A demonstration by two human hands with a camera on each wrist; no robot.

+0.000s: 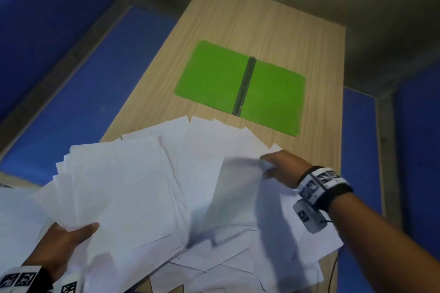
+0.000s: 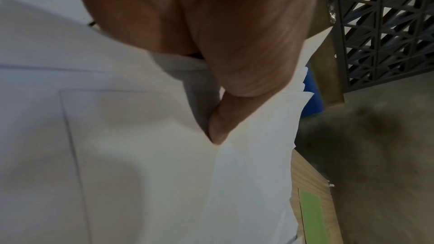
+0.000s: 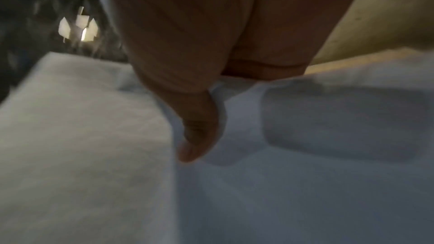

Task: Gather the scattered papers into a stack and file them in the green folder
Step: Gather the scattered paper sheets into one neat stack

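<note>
No readable text, label, brand or number shows in any view. The wristbands [image 1: 321, 184] behind the fingers of each hand carry only black-and-white square code patterns, not letters. The small tag [image 1: 307, 217] hanging below the right wrist bears a dark mark too blurred to read. The papers [image 1: 133, 185] under the fingers look blank.

One green folder [image 1: 240, 85], one desk [image 1: 238, 19], two hands, white papers [image 1: 190, 173]: maybe dozens, overlapping, uncountable.
</note>
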